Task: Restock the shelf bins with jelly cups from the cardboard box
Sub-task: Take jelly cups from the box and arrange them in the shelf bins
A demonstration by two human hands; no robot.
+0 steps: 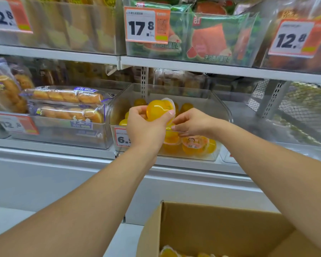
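Gripping glossy round jelly cup [158, 110]: left hand [146, 125] | right hand [191, 123] fingers pinched, contents unclear

Both bare forearms reach forward; the left hand [146, 125] has fingers curled in a grip, the right hand [191, 123] pinches, fingertips nearly meeting.

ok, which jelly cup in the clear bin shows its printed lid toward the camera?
The jelly cup at the clear bin front, right of the hands, shows a cartoon-printed lid. The others show only yellow sides.
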